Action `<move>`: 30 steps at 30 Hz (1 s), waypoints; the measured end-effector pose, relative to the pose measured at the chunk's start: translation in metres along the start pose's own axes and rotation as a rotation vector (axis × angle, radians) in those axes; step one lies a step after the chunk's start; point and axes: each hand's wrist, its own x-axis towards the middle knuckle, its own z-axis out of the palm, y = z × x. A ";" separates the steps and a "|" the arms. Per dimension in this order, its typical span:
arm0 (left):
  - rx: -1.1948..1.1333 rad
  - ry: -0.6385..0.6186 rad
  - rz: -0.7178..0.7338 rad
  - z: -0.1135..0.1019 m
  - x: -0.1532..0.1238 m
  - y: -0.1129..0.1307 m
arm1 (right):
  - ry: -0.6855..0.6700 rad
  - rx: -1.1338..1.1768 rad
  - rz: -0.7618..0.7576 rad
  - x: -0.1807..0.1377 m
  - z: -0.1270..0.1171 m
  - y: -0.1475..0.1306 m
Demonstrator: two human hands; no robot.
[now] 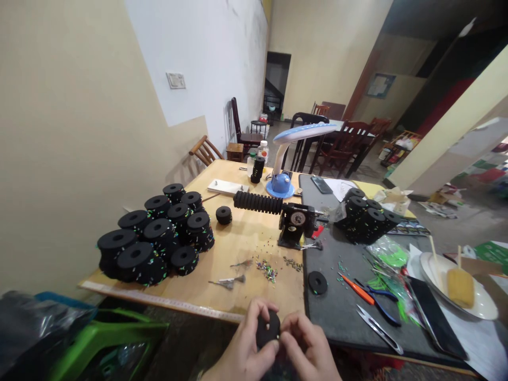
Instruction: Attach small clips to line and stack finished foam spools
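Nearest the camera, the left hand (pixel 242 346) and right hand (pixel 309 346) are together, clamped from both sides on a black foam disc (pixel 268 329) held just off the near edge of the wooden worktop (pixel 190 301). Ahead of them lie scattered coloured beads (pixel 265 271), while stacks of matching discs (pixel 157 228) stand further left and a single disc (pixel 317 282) rests on a grey mat (pixel 341 317) to the right

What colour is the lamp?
The lamp is blue and white, best seen in the head view.

The left hand (pixel 242 344) and right hand (pixel 307 346) pinch a black foam disc (pixel 268 329) at six o'clock, stacked foam discs (pixel 159 228) at ten o'clock
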 end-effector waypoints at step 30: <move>-0.505 -0.084 -0.179 0.008 0.007 0.005 | 0.047 0.125 -0.021 -0.003 0.015 0.019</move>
